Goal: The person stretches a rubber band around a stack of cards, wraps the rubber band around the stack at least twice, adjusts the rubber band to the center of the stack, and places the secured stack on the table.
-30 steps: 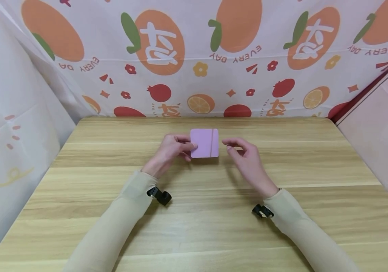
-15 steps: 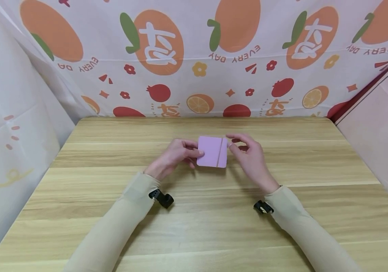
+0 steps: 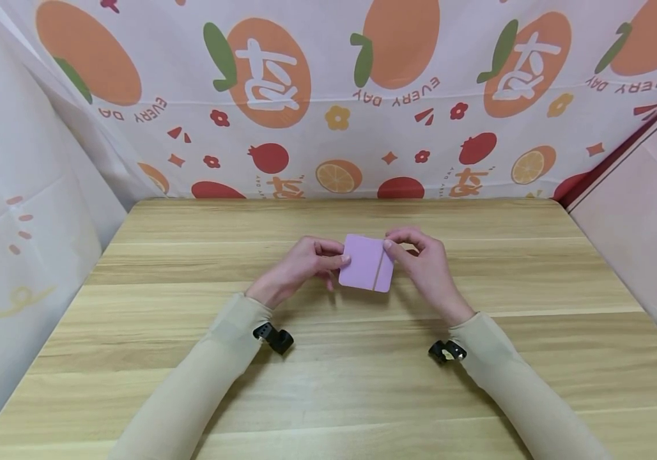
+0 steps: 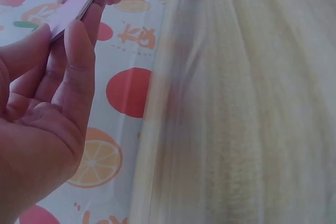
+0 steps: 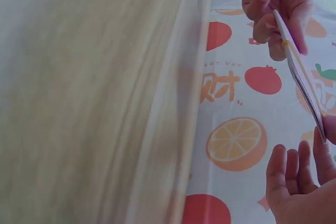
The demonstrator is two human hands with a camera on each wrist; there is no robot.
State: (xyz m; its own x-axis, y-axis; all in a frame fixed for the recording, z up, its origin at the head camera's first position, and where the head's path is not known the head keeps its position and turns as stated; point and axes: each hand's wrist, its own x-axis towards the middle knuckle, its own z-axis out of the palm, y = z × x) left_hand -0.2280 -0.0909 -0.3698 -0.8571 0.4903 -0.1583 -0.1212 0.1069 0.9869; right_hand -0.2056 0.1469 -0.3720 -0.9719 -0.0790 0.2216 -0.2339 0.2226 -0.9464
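A small square lilac notebook is held up over the wooden table, its cover facing me, tilted with its right side lower. Near its right edge a thin tan elastic band runs across the cover. My left hand pinches the left edge, thumb on the cover and fingers behind. At the upper right corner, my right hand pinches it between thumb and forefinger. Edge-on in the right wrist view, the notebook looks thin and closed, and the other fingers of my right hand stand apart from it.
The wood-grain table spreads beneath both arms. A fruit-print cloth hangs behind its far edge, with a white cloth at left and a pale panel at right. Black camera straps sit on both wrists.
My left hand has brought the notebook rightward and slightly nearer, tilting it clockwise. My right hand, earlier apart from it, now has hold of its upper right corner.
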